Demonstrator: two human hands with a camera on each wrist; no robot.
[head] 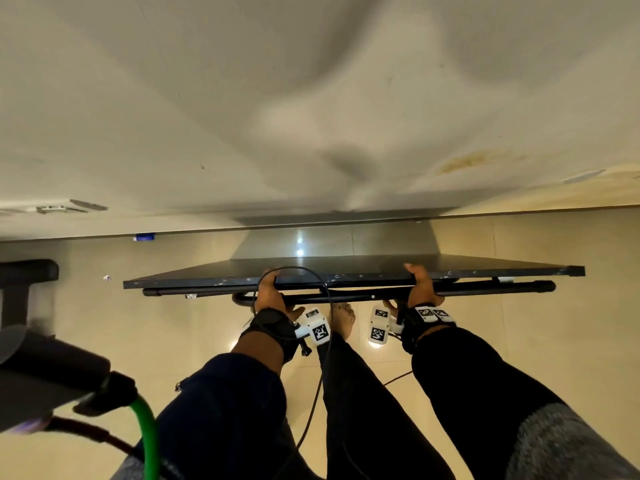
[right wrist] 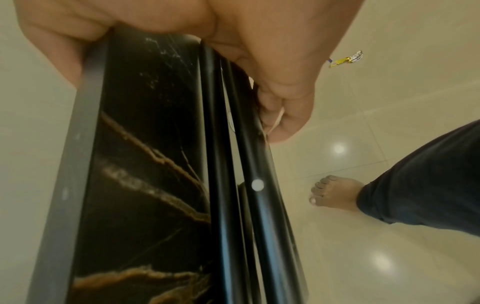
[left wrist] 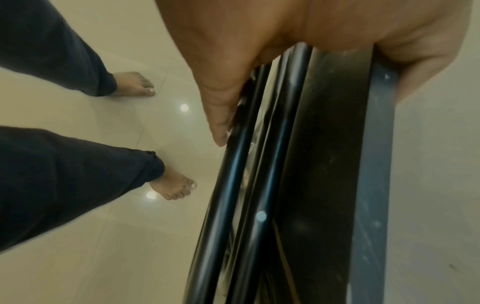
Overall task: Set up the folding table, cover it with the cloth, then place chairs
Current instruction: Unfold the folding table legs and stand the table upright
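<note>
Folding table [head: 346, 271] held on edge, still folded, at 12 o'clock in front of the person, near the wall [head: 311, 98]. Left hand [head: 268, 294] and right hand [head: 420, 289] both clamp its top edge, fingers curled round board and black leg tubes [head: 485, 287]. Bare feet on the tile floor [head: 519, 254].

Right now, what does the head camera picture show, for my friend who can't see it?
Two hands, left hand and right hand, grip the top edge of a folded black table standing on edge near a pale wall. Bare feet stand on shiny floor tiles.
</note>
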